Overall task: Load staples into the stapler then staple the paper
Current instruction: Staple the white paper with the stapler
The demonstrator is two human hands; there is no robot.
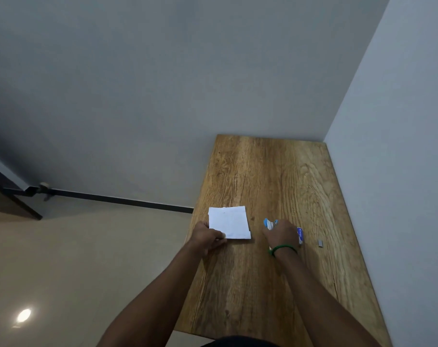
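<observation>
staple box print (blurred), nothing legible

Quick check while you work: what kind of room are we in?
Probably a plain room in a home or small office. A wood-grain tabletop sits pushed into a corner of bare grey-white walls, beside a glossy beige tiled floor with a dark skirting strip. No workshop or factory fittings show.

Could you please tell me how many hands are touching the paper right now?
1: the left hand holds the paper's near-left corner; the right hand is beside it, over the stapler.
</observation>
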